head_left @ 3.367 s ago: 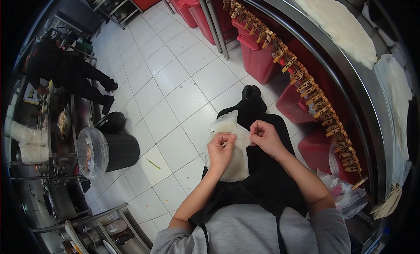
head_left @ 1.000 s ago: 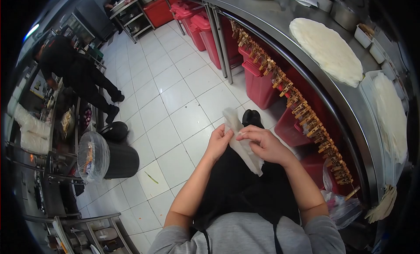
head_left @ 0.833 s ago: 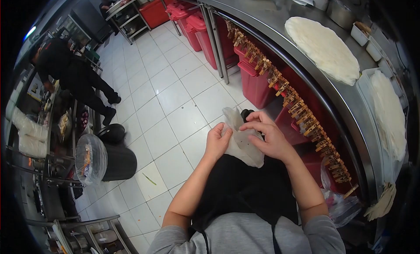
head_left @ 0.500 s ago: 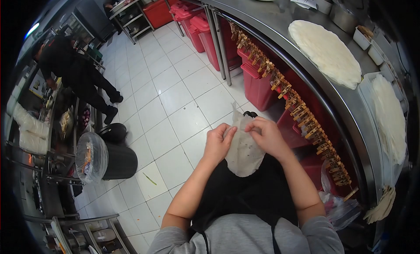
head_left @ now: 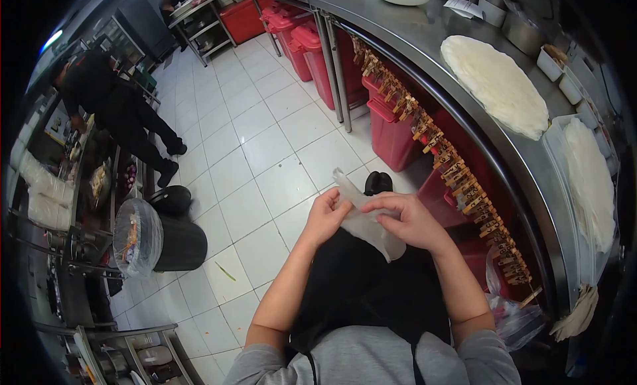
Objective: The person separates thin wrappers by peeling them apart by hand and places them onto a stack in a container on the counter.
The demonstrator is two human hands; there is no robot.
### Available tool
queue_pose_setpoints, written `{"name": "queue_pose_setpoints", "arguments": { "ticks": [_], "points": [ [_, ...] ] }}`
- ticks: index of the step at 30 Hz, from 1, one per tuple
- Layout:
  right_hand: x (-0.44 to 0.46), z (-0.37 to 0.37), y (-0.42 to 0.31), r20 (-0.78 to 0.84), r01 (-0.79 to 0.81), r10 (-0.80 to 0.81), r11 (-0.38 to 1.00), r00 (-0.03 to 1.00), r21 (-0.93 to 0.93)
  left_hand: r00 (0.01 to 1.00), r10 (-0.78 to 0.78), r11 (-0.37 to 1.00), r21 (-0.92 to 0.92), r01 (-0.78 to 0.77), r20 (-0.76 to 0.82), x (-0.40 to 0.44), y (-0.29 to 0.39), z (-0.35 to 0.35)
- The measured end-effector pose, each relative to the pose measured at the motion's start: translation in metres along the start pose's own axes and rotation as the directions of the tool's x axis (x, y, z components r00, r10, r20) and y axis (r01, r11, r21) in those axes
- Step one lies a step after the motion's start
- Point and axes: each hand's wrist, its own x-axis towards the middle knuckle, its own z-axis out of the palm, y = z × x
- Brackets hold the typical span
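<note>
A thin, whitish, see-through limp piece [head_left: 373,234], film or fine cloth, hangs between my hands in front of the black apron [head_left: 371,292]. My left hand [head_left: 324,217] pinches its upper left part between thumb and fingers. On the other side my right hand [head_left: 415,221] is closed on its upper right part, thumb beneath the forefinger. One narrow end sticks up beyond the left fingers, while the wider part droops below. My black shoes [head_left: 378,183] show just past the right hand.
At right, a steel counter [head_left: 431,37] holds a flat white oval sheet [head_left: 494,86]. Wooden clothespins [head_left: 458,176] line its underside above red bins [head_left: 391,129]. A lined trash bin [head_left: 182,242] stands left on the tiles. A person in black [head_left: 106,100] bends over the left-hand worktop.
The limp piece has turned and bunched, its lower end swinging right. My left fingers have shifted slightly left, and my right hand has moved a little down and right.
</note>
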Motion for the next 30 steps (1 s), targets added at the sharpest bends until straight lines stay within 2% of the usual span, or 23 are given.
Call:
{"name": "queue_pose_setpoints", "arguments": {
  "ticks": [1,2,5,9,10,12,15,18,20,22,23,25,26,27,30],
  "points": [
    [-0.001,-0.003,-0.004,0.011,-0.049,0.049,0.999,0.999,0.011,0.999,-0.002,0.998,0.062,0.000,0.034,0.003,0.002,0.000],
    [-0.001,-0.005,-0.002,-0.042,0.005,-0.007,0.999,0.999,-0.050,0.998,-0.007,0.992,0.125,-0.002,0.069,0.005,0.003,0.001],
    [0.000,-0.007,-0.001,-0.190,0.167,-0.211,0.960,0.959,-0.222,0.993,0.118,0.950,0.291,-0.117,0.017,0.008,0.002,0.012],
    [0.008,0.004,-0.007,-0.317,-0.075,-0.003,0.969,0.948,-0.236,0.965,0.251,0.835,0.487,-0.256,0.077,0.006,0.012,0.027],
    [0.011,0.003,-0.003,-0.327,-0.150,0.062,0.956,0.943,-0.253,0.972,0.227,0.833,0.504,-0.227,0.063,0.005,0.017,0.028],
    [0.015,-0.003,0.016,-0.314,-0.166,0.058,0.930,0.948,-0.328,0.983,0.181,0.826,0.538,-0.170,0.032,0.003,0.026,0.024],
    [0.010,-0.012,0.037,-0.413,-0.100,0.028,0.983,0.910,-0.154,0.989,0.127,0.735,0.676,-0.040,-0.080,0.001,0.031,0.000],
    [0.001,-0.025,0.040,-0.399,-0.144,0.130,0.990,0.908,-0.007,0.944,0.314,0.803,0.558,-0.208,-0.098,0.001,0.018,-0.020],
    [-0.003,-0.027,0.032,-0.355,-0.162,0.182,0.983,0.917,0.086,0.953,0.276,0.852,0.490,-0.183,-0.124,-0.004,0.013,-0.024],
    [-0.002,-0.030,0.033,-0.279,-0.128,0.138,0.990,0.950,0.053,0.960,0.242,0.914,0.364,-0.177,-0.141,-0.005,0.008,-0.022],
    [-0.002,-0.030,0.034,-0.239,-0.112,0.118,0.993,0.964,0.038,0.981,0.175,0.938,0.319,-0.140,-0.085,-0.005,0.005,-0.024],
    [0.001,-0.020,0.031,-0.155,-0.039,0.065,0.985,0.986,0.167,0.998,0.045,0.971,0.233,-0.052,0.035,-0.005,0.001,-0.030],
    [0.003,-0.016,0.030,-0.115,-0.004,0.031,0.973,0.993,0.231,0.997,0.065,0.971,0.229,-0.073,0.044,-0.006,0.006,-0.022],
    [0.002,-0.017,0.024,-0.026,-0.100,0.108,0.972,0.994,0.211,0.995,0.086,0.969,0.226,-0.096,0.054,-0.005,0.017,-0.007],
    [-0.001,-0.019,0.021,0.014,-0.129,0.129,0.966,0.991,0.226,0.994,0.068,0.952,0.292,-0.090,0.083,0.003,0.028,0.003]
  ]
}}
